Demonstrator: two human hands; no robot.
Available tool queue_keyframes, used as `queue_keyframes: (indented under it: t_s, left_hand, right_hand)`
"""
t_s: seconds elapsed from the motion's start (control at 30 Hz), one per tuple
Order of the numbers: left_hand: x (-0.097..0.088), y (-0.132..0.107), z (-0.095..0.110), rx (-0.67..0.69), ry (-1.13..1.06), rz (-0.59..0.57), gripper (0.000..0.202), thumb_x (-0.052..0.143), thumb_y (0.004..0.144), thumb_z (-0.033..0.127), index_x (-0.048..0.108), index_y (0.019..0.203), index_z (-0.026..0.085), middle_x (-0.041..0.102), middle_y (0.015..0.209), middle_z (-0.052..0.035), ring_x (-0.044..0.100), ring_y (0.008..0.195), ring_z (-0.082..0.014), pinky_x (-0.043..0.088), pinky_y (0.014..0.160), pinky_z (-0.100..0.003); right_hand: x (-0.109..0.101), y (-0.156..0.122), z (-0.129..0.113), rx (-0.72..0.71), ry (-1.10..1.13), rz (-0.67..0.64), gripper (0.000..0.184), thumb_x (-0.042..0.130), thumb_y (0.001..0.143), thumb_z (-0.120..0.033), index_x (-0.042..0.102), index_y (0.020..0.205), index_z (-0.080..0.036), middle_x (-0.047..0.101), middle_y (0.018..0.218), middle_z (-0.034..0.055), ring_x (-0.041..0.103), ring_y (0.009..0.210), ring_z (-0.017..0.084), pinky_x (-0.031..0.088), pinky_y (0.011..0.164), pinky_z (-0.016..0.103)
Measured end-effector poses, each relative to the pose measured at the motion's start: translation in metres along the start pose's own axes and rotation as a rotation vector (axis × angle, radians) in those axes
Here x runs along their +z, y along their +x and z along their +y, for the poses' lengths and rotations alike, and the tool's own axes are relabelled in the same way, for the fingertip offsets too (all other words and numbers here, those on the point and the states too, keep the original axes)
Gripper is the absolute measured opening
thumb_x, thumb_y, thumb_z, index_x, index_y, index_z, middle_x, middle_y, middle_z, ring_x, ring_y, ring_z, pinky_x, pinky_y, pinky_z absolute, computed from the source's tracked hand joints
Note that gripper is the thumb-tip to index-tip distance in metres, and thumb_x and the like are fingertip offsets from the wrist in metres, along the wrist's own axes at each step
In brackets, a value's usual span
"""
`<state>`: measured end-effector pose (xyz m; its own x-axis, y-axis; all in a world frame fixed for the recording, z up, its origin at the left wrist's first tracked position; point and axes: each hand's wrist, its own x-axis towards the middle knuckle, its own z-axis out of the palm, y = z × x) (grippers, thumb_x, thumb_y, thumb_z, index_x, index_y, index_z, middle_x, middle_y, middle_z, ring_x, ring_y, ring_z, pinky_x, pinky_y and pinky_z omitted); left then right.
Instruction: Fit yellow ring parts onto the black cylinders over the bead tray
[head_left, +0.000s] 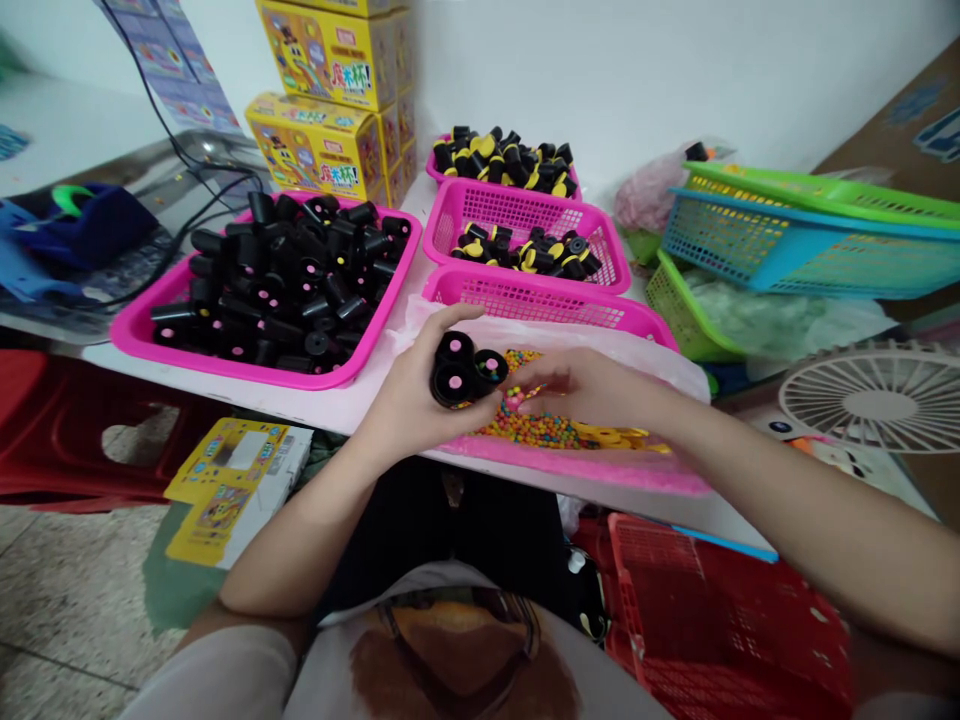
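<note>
The left hand (pixel 409 400) is curled around a cluster of three black plastic capsules (pixel 454 368), which are gripped between thumb and fingers just beyond the front edge of the white tabletop (pixel 247 403); their long axes are pointed up towards the head camera, so only the round ends are seen; two are marked with a pink dot, and the third, on the right of the cluster, shows a dark rim around coloured contents too small to be made out. The right hand (pixel 585 388) is reached in from the right, its fingertips (pixel 517 392) pinched closely together just beside that third capsule and above a heap of multicoloured candy beads (pixel 536 428); whether a bead is held between them cannot be told. The capsules are nearer the left hand, the beads nearer the right.

The beads are spread in a pink mesh basket (pixel 547 310) lined with clear plastic, at the tabletop's front right; a large pink tray (pixel 135 340) heaped with more capsules is placed to the left; two pink mesh baskets (pixel 517 190) of black-and-yellow parts are set towards the back edge, beside stacked yellow printed boxes (pixel 319 150).
</note>
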<state>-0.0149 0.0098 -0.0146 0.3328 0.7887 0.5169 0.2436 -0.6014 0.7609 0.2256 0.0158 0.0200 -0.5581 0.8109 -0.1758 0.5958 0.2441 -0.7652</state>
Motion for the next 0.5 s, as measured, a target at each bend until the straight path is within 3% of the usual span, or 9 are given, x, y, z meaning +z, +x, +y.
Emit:
queue_keyframes:
  t_s: [0.1,0.27,0.37,0.5]
  left_hand:
    - [0.0,0.001,0.002,-0.015,-0.013,-0.031,0.065,0.075,0.074,0.023,0.05,0.134,0.023,0.067,0.098,-0.0007,0.067,0.08,-0.0186,0.055,0.074,-0.033]
    - [0.0,0.003,0.005,-0.028,0.024,-0.067,0.063,0.074,0.073,0.025,0.051,0.132,0.02,0.069,0.112,-0.004,0.068,0.094,-0.0208,0.055,0.082,-0.032]
    - [0.0,0.004,0.004,-0.056,0.014,-0.059,0.067,0.074,0.072,0.027,0.051,0.134,0.019,0.07,0.114,-0.005,0.069,0.098,-0.0227,0.055,0.083,-0.033]
    - [0.002,0.006,0.003,-0.093,-0.018,-0.046,0.059,0.074,0.07,0.023,0.055,0.126,0.019,0.07,0.11,-0.0038,0.068,0.099,-0.023,0.054,0.084,-0.033]
  right_hand:
    - [-0.013,-0.007,-0.007,-0.062,0.029,0.153,0.034,0.072,0.087,-0.032,0.077,0.12,-0.024,0.082,0.103,0.0035,0.076,0.098,0.022,0.059,0.089,0.038]
    - [-0.021,0.002,-0.041,-0.165,-0.125,0.338,0.034,0.067,0.091,-0.026,0.076,0.123,-0.022,0.079,0.105,0.0061,0.074,0.095,0.021,0.06,0.087,0.037]
    - [-0.015,0.013,-0.059,-0.313,-0.382,0.375,0.035,0.058,0.092,-0.013,0.077,0.12,-0.022,0.077,0.107,0.0055,0.072,0.097,0.02,0.058,0.089,0.036]
    - [-0.004,0.023,-0.062,-0.477,-0.654,0.33,0.044,0.045,0.089,0.0,0.074,0.117,-0.017,0.073,0.11,0.0072,0.07,0.102,0.019,0.057,0.091,0.034]
